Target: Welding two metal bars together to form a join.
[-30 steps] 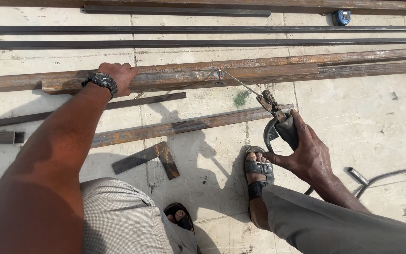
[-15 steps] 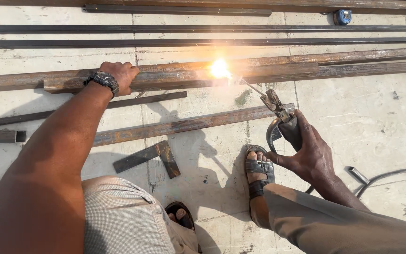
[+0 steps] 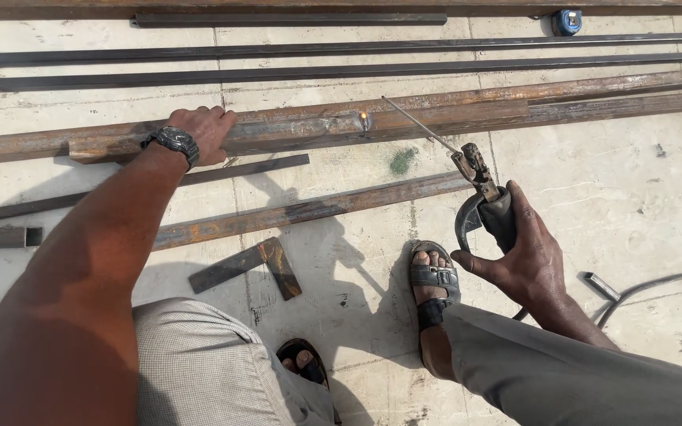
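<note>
Right hand: the right hand [image 3: 532, 264] is wrapped tight round the black grip of the electrode holder [image 3: 489, 203], thumb pointing left, knuckles to the camera; the palm side is hidden.
Rod: a thin welding rod [image 3: 420, 125] runs up and left from the holder's jaws, its tip just short of the rusty square tube [image 3: 436, 118] — touching or apart, cannot tell.
Weld spot: a small glowing dot [image 3: 364, 120] sits on the tube's seam, left of the rod tip.
Left hand: the left hand [image 3: 205, 130] presses flat down on the same tube further left, fingers curled over the far edge and out of sight; a dark wristwatch [image 3: 173, 142] is on the wrist.
Tube ends: cut off by both picture edges.
Nearer steel: a rusty flat bar [image 3: 309, 211] and a thinner dark strip [image 3: 238, 170] lie on the concrete floor [image 3: 633, 181]; a steel try square [image 3: 258, 264] lies by the knee.
Cable: a dark lead [image 3: 657, 285] curves off right, its start hidden behind the forearm.
Feet: one sandalled foot [image 3: 433, 284] is plain, the other half under the trouser leg.
Far edge: a small blue thing [image 3: 567, 21], too small to tell.
</note>
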